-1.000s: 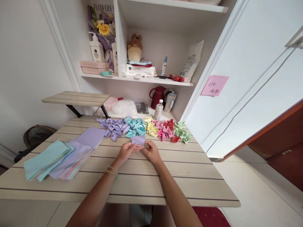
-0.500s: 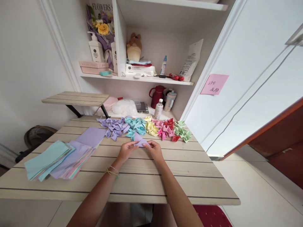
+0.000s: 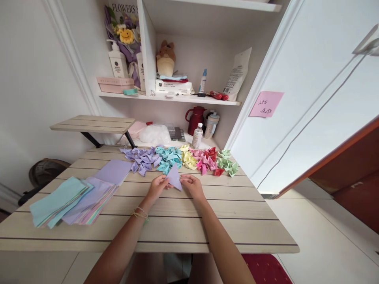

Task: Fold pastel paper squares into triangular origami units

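Note:
Between my two hands is a folded purple paper triangle, held just above the table with one point toward the shelves. My left hand pinches its left corner between thumb and fingers. At the right edge, my right hand has its fingers closed on the paper. Beyond it lies a row of folded paper pieces grouped by colour: purple pieces, blue pieces, yellow pieces, pink and red pieces, and green pieces.
To the left lie a fanned stack of coloured paper, a blue-topped stack and purple sheets on the slatted table. A small raised stand is at the back left. A clear bottle and a red jug stand behind.
The purple triangle has turned between my hands; its point now stands more upright and a lower corner points toward me. My hands have barely shifted. The camera view moved slightly.

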Available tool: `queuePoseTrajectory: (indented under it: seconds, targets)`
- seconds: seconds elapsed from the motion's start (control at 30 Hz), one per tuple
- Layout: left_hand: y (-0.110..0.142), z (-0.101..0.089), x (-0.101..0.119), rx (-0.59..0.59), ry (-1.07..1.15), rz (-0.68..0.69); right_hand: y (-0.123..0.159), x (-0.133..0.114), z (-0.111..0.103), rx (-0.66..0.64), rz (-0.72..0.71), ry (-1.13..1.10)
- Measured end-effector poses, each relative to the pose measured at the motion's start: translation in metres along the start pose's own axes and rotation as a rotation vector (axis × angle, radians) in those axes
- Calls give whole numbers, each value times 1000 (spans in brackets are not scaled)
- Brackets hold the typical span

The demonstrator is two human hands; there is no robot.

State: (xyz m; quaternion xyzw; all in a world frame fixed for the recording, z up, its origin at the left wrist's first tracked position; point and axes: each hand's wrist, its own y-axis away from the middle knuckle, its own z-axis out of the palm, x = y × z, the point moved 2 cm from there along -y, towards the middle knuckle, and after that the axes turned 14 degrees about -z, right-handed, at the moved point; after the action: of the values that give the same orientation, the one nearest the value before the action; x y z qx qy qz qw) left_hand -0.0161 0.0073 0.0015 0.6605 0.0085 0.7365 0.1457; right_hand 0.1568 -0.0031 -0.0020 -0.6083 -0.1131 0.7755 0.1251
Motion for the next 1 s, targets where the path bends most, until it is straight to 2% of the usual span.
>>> queuePoseTrajectory:
  seconds: [0.47,0.77,1.0]
  targets:
    - [6,4,4,-64,33,-65,3,-1,6,58,55,-114]
    - [11,7,2,-128,166,-108,10,-2,19,-53,166,-344]
    - [12,8,4,-121,224,-133,11,-9,23,-59,141,-333]
